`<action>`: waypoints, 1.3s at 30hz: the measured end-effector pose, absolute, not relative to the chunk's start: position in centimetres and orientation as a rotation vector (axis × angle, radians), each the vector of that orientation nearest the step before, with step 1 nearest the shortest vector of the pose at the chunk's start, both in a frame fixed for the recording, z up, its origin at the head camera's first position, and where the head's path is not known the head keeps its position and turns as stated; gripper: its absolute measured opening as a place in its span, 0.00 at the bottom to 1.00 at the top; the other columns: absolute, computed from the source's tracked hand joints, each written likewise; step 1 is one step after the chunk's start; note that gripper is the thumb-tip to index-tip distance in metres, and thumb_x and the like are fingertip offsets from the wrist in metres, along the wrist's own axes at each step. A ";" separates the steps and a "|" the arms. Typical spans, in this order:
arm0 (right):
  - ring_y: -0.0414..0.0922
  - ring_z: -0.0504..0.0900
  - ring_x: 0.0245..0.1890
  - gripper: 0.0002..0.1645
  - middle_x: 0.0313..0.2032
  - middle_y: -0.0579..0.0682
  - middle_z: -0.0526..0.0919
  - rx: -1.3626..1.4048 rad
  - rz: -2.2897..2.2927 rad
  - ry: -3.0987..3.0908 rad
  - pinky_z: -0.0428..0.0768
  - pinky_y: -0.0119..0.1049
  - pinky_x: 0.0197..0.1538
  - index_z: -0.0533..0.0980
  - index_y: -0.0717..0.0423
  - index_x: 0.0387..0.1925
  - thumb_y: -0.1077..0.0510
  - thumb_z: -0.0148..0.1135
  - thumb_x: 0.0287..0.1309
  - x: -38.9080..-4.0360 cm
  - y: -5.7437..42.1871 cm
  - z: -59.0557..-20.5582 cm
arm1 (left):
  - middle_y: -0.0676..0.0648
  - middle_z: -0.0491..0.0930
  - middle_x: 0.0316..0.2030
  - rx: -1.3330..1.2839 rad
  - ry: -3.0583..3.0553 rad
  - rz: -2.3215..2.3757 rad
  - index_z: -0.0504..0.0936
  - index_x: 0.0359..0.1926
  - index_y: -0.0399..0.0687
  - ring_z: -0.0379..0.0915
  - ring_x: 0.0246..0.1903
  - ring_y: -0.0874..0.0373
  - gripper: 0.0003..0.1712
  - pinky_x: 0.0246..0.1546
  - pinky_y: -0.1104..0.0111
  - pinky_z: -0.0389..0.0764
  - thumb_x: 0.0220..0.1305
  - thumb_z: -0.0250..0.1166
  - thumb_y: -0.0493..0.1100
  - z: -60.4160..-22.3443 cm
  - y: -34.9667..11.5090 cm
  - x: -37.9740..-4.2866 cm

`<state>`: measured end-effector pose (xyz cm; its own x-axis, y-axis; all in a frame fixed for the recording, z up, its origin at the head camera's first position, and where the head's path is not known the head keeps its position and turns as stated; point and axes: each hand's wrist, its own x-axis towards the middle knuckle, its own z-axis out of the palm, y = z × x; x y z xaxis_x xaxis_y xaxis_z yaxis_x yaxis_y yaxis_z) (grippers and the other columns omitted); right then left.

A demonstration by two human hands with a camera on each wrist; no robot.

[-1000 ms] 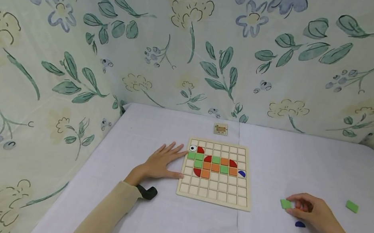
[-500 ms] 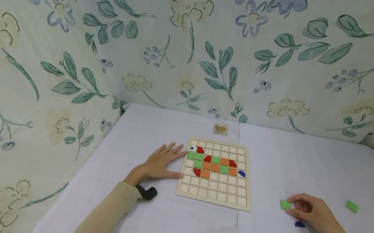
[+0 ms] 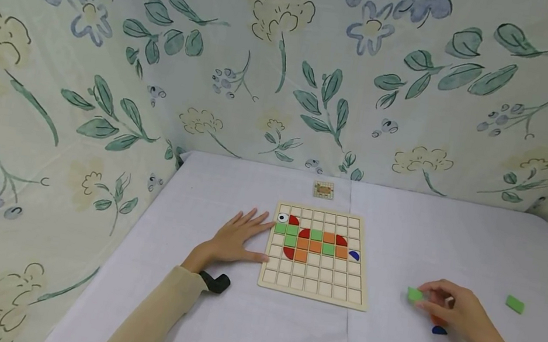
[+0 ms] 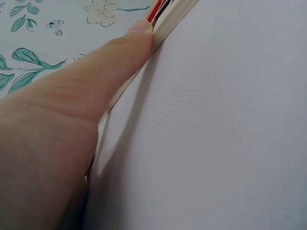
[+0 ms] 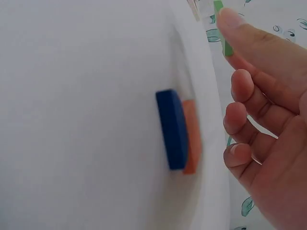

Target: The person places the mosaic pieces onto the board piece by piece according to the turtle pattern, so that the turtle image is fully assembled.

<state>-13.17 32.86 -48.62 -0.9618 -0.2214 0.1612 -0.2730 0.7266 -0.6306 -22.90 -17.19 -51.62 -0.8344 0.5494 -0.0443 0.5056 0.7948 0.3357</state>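
Note:
My left hand [image 3: 237, 240] rests with spread, straight fingers at the left edge of a wooden grid board [image 3: 310, 286]. In the left wrist view its thumb [image 4: 127, 52] touches the board's rim. Red, green, orange and blue tiles and a white eye tile [image 3: 283, 218] sit in the board's cells. To the right of the board, my right hand [image 3: 460, 314] pinches a green tile [image 3: 414, 295] between thumb and index finger, off the table. Below that hand lie a dark blue half-round tile [image 5: 171, 129] and an orange tile [image 5: 192, 136], partly hidden behind the blue one.
Another green tile [image 3: 515, 304] lies farther right on the white-covered table. A small picture card [image 3: 324, 190] lies behind the board. Floral cloth [image 3: 267, 75] hangs at the back and left. Black wrist devices [image 3: 216, 283] are on both forearms.
My right hand has lifted the green tile and shifted slightly left and away, uncovering more of the orange tile below it. The left hand and board have stayed put.

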 end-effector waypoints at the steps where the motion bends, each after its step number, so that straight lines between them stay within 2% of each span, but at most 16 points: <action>1: 0.36 0.67 0.24 0.15 0.24 0.41 0.70 0.427 1.048 -2.827 0.68 0.30 0.24 0.82 0.59 0.39 0.66 0.77 0.47 -13.2 32.6 -48.4 | 0.55 0.40 0.79 0.836 2.841 0.471 0.50 0.79 0.70 0.25 0.77 0.54 0.55 0.74 0.52 0.31 0.56 0.56 0.80 -51.6 -17.2 -22.9; 12: 0.37 0.67 0.26 0.16 0.23 0.42 0.71 0.421 1.045 -2.727 0.66 0.30 0.28 0.83 0.58 0.38 0.66 0.79 0.44 -13.4 28.8 -46.8 | 0.56 0.39 0.79 0.826 2.839 0.461 0.49 0.79 0.71 0.24 0.77 0.55 0.55 0.74 0.51 0.31 0.55 0.54 0.82 -51.8 -17.2 -23.1; 26: 0.39 0.70 0.26 0.14 0.22 0.44 0.73 0.439 1.221 -2.732 0.69 0.30 0.30 0.84 0.59 0.38 0.62 0.78 0.48 -15.5 22.3 -46.5 | 0.53 0.42 0.79 0.856 2.841 0.511 0.52 0.79 0.66 0.28 0.77 0.51 0.54 0.74 0.52 0.32 0.57 0.58 0.78 -51.3 -17.2 -22.8; 39: 0.41 0.72 0.25 0.16 0.22 0.45 0.74 0.468 1.358 -2.730 0.71 0.29 0.27 0.83 0.65 0.37 0.62 0.79 0.46 -17.1 17.0 -47.1 | 0.54 0.41 0.79 0.837 2.831 0.518 0.51 0.79 0.67 0.28 0.77 0.52 0.55 0.74 0.53 0.31 0.56 0.58 0.79 -51.2 -17.2 -22.8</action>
